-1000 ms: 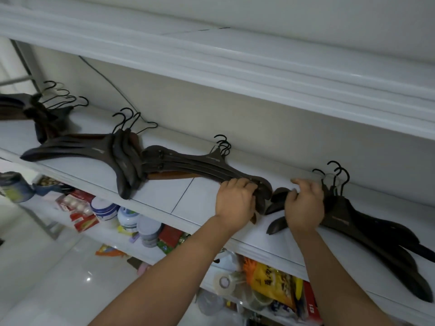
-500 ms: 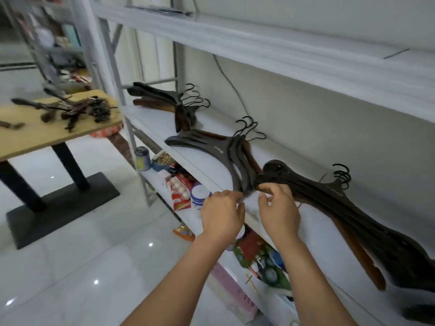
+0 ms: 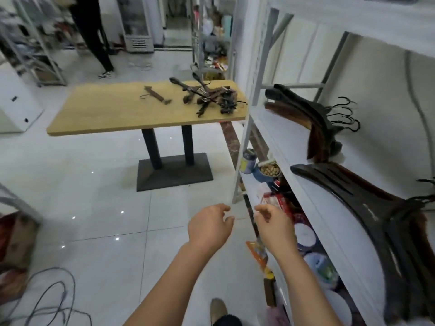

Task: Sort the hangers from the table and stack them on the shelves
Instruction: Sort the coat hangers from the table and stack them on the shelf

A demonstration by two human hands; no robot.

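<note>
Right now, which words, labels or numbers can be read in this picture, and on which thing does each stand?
No text can be read.
Blue and yellow can: label too blurred.
Red packets: print too blurred.
White tubs: labels too blurred.

I can read nothing here. The can (image 3: 248, 161) on the lower shelf (image 3: 250, 187) has a yellow label, and the red packets (image 3: 275, 200) near it carry some print. All of it is too blurred for me to make out a single letter or number.
</note>
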